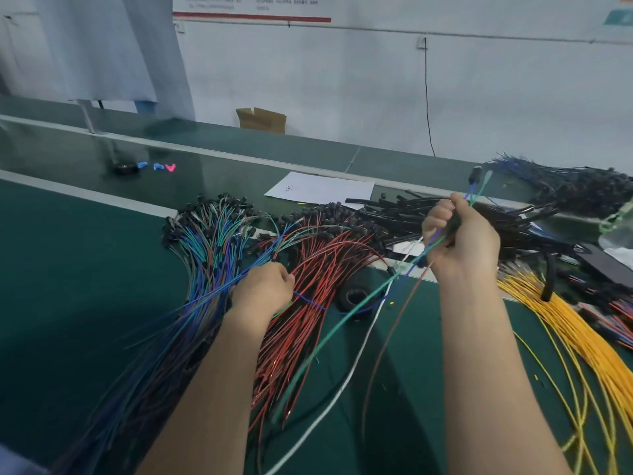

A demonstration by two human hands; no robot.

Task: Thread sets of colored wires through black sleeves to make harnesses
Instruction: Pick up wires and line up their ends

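- Head view: the right hand point(459, 238), raised above the green counter point(85, 269), is fisted around a few thin wires point(432, 244), green, white, blue and brown, which trail down towards the viewer.
- The left hand point(263, 289) sits low, fingers curled on a blue wire point(308, 301) beside a fan of red wires point(329, 262).
- Black sleeves point(394, 209) lie heaped on the counter just behind the right hand.

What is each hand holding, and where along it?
The right hand grips a few coloured wires near their top ends; the left hand pinches a blue wire partway along.
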